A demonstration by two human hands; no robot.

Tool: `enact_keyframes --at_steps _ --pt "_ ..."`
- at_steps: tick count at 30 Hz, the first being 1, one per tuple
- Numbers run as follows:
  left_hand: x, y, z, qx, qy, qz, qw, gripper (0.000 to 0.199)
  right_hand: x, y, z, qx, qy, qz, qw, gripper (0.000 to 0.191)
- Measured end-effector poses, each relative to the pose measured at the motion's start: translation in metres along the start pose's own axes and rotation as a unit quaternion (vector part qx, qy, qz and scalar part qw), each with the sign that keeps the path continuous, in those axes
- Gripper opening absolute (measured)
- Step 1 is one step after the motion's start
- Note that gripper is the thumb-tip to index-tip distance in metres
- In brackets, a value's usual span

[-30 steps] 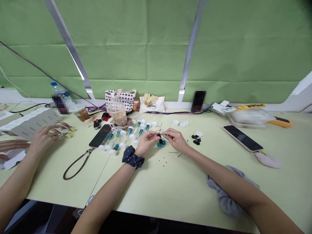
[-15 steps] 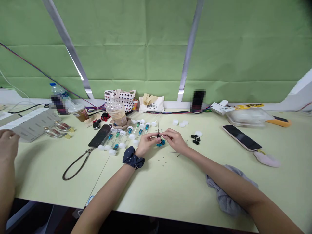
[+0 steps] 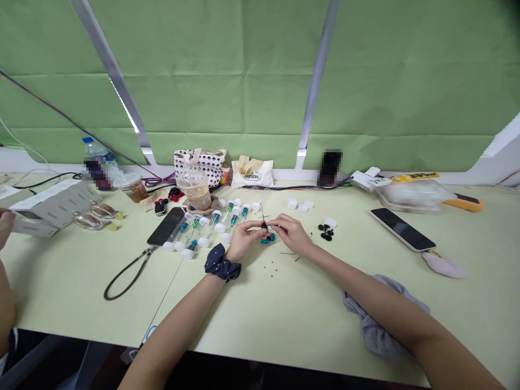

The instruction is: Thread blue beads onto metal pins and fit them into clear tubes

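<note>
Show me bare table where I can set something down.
Bare table lies between the dark scrunchie and grey cloth, nearer than the tiny bits. Another patch sits between the black knobs and the phone on the right. It is crowded left of the left hand: capped tubes, the other phone and a cup.

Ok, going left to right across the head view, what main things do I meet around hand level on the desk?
Co-worker's hand, dark phone, left hand, small black part, right hand, loose black pieces, second phone.
</note>
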State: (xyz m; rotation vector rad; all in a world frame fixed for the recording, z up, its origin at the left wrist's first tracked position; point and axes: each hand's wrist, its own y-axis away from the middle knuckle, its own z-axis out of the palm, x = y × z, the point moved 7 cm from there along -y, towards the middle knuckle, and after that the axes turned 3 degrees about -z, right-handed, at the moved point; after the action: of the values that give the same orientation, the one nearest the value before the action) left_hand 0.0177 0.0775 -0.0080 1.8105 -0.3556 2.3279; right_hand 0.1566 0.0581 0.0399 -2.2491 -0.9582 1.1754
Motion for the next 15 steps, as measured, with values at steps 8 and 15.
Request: enact_keyframes --at_steps 8,15 --pt "-0.0001 0.0015 0.0 0.006 -0.012 0.005 1.0 0.04 0.0008 0.0007 0.0017 -0.007 0.001 0.001 1.0 0.024" --pt "0.0016 0.0029 0.0022 0.003 -0.024 0.004 1.0 0.041 -0.0007 0.0004 0.001 -0.009 0.001 0.017 1.0 0.023"
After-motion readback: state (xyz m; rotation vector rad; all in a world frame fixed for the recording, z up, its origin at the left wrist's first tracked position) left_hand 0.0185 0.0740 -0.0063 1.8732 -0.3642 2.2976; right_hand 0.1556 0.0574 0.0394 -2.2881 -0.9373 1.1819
